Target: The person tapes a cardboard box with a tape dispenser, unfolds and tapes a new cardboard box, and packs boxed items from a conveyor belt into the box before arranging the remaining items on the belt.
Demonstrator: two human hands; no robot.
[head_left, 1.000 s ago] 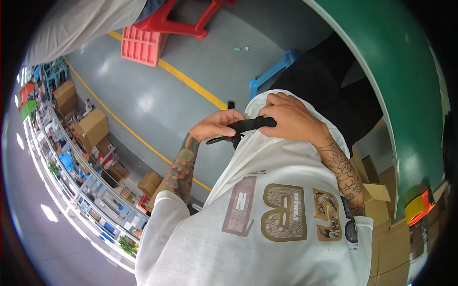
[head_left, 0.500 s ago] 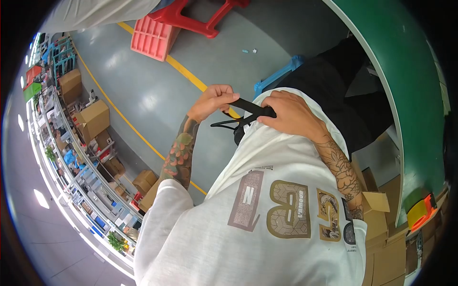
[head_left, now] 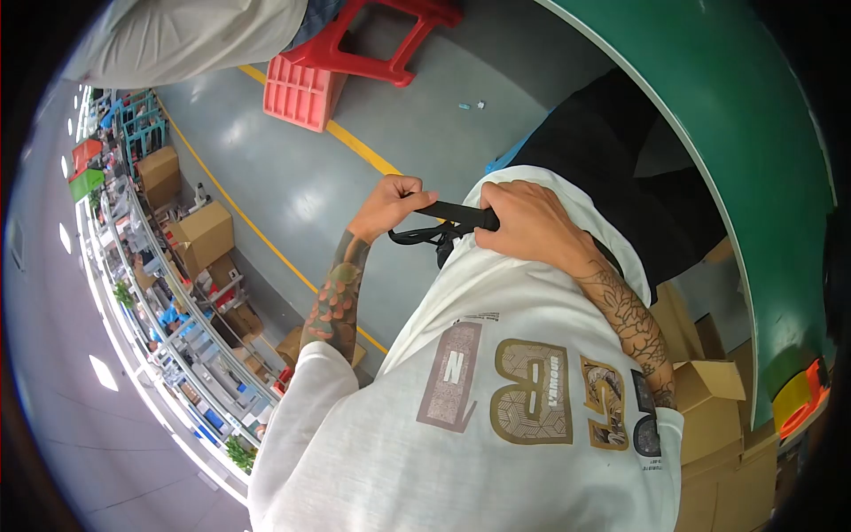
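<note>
A flat black strap (head_left: 455, 212) is stretched between my two hands in front of my waist. My left hand (head_left: 388, 209) is closed, pinching one end between thumb and fingers. Against the hem of my white shirt (head_left: 532, 297), my right hand (head_left: 534, 220) grips the strap's other end with thumb and bent fingers. Below the strap hangs a thin black cord loop (head_left: 409, 238). Beside it is a dark object, partly hidden by the shirt, whose kind I cannot make out.
A green-topped table (head_left: 709, 133) curves along the right, with cardboard boxes (head_left: 709, 390) beneath and a yellow-orange tool (head_left: 800, 399) near its edge. A red stool (head_left: 381, 40) and pink crate (head_left: 301, 91) stand ahead, near another person's light clothing (head_left: 195, 40). Shelves and boxes line the left.
My left hand has come slightly lower and the strap lies flatter. My right fingers have closed up around its end. The view has shifted, showing more of the other person's clothing.
</note>
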